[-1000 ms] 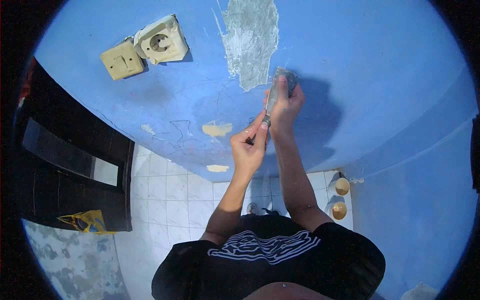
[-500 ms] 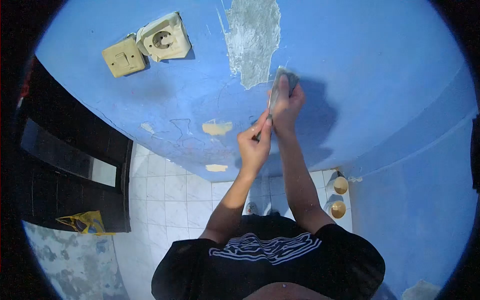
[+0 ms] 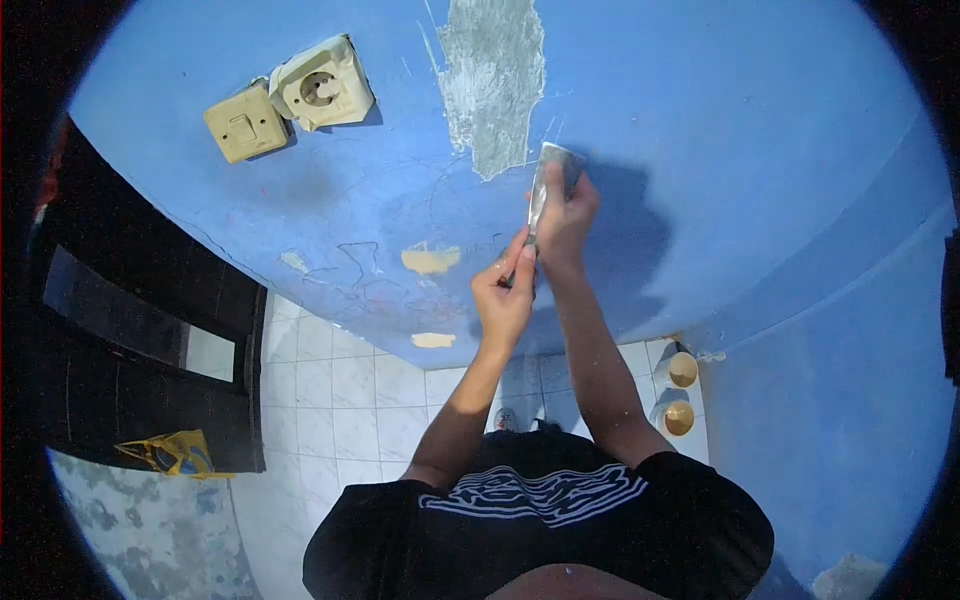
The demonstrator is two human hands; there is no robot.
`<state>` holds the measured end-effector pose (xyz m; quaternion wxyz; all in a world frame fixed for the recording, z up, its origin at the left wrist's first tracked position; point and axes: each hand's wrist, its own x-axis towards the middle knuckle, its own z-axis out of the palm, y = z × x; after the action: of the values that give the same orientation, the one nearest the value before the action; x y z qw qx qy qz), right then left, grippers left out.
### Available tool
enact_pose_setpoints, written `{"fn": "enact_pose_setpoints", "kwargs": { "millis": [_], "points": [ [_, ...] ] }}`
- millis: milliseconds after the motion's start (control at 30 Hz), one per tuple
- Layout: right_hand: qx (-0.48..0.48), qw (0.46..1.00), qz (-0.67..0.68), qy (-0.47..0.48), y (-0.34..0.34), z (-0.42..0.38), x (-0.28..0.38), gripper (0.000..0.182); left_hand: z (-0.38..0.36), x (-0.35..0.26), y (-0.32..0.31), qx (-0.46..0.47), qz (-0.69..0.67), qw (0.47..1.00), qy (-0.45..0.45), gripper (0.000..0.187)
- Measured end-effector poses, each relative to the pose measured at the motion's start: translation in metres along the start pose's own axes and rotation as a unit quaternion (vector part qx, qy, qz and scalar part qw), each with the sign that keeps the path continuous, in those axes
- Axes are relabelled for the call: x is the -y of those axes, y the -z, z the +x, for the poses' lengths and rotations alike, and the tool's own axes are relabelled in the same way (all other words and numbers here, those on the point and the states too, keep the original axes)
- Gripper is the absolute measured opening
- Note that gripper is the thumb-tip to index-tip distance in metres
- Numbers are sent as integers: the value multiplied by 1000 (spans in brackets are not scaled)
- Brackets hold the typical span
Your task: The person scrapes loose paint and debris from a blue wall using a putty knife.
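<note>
A metal putty knife (image 3: pixel 540 200) is held in front of the blue wall (image 3: pixel 760 200), its blade pointing up. My left hand (image 3: pixel 503 290) is closed round the handle at its lower end. Higher up, my right hand (image 3: pixel 566 225) grips the blade, thumb flat on its face and fingers behind it, partly hidden. The blade's top edge lies just below and right of a bare grey patch (image 3: pixel 490 90) where paint is gone. Thin pale scratches mark the paint beside that patch.
A light switch (image 3: pixel 245 125) and a power socket (image 3: pixel 325 85) sit at upper left. Cream patches (image 3: pixel 431 260) show lower on the wall. Two round containers (image 3: pixel 683 370) stand on the tiled floor (image 3: pixel 310 390) at right. A yellow bag (image 3: pixel 180 453) hangs near the dark door (image 3: pixel 140 360).
Both hands and the putty knife have shifted slightly left and down in view. More of the blade's shiny face shows now. Fresh-looking pale scratches appear just above the blade.
</note>
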<state>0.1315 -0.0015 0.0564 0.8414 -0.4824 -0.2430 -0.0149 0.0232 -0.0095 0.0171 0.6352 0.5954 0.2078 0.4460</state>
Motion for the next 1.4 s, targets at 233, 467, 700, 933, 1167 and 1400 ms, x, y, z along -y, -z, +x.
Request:
{"fn": "enact_pose_setpoints", "kwargs": {
  "millis": [233, 467, 700, 933, 1167, 1400],
  "points": [
    [9, 1000, 3, -7, 4, 3, -5, 26, -1, 8, -7, -24, -17, 1000, -4, 30],
    [12, 1000, 11, 0, 3, 8, -6, 25, 0, -4, -8, -17, -6, 1000, 15, 30],
    [10, 1000, 15, -9, 3, 14, 2, 25, -1, -2, -14, -24, -15, 1000, 6, 31],
    [-1, 1000, -1, -11, 2, 9, 0, 25, 3, -5, -11, -28, 13, 1000, -2, 31],
    [-1, 999, 31, -22, 0, 8, -10, 24, -1, -5, -10, -34, -14, 999, 17, 30],
    [0, 998, 48, -27, -1, 15, 3, 23, 0, -8, -11, -17, -30, 999, 10, 33]
  ]
}}
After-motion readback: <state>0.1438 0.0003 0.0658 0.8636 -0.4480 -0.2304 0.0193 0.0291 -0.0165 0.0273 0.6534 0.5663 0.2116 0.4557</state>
